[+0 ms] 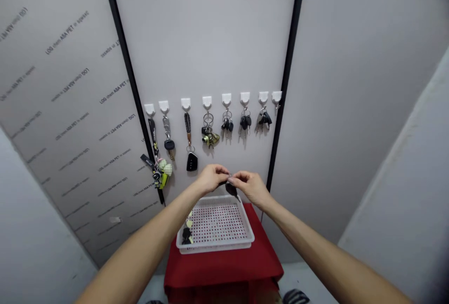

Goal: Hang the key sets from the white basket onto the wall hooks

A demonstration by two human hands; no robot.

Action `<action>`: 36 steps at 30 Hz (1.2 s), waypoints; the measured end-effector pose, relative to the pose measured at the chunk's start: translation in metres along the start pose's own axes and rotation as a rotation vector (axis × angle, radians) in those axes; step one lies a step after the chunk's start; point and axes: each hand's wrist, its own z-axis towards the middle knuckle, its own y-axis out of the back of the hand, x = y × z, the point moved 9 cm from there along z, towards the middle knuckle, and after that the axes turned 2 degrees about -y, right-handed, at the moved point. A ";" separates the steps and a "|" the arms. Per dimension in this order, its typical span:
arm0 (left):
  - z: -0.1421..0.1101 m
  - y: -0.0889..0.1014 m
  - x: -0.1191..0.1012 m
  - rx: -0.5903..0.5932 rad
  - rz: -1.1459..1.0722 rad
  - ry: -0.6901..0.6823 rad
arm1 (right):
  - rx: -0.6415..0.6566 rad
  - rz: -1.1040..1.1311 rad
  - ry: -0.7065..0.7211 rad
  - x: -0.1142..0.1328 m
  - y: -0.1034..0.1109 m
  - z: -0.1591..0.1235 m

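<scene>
My left hand and my right hand meet above the far end of a white basket. Both are closed, pinching a small bunch of keys between the fingertips. A dark key head hangs below the fingers; the ring itself is mostly covered by them. Inside the basket, at its left side, lie some keys with black heads and pale tags, partly hidden by my left forearm.
White hooks line the wall ahead. Several hold keys, among them a black car key on a braided strap and a colourful charm bunch far left. The rightmost hook carries something small. Red cloth lies under the basket.
</scene>
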 end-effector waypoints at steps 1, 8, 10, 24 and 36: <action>0.000 0.000 -0.002 -0.018 0.017 -0.002 | -0.022 0.013 -0.012 0.000 0.002 0.000; 0.008 -0.009 -0.019 -0.029 -0.068 -0.077 | -0.211 0.098 -0.019 0.007 0.037 0.007; 0.012 -0.015 -0.031 -0.009 -0.062 -0.121 | -0.274 0.173 -0.013 0.011 0.058 0.012; 0.026 -0.058 -0.119 0.040 0.277 -0.405 | -0.589 0.104 0.111 0.081 0.184 0.055; 0.019 -0.031 -0.083 0.012 0.110 -0.327 | -0.673 -0.071 -0.032 0.062 0.195 0.065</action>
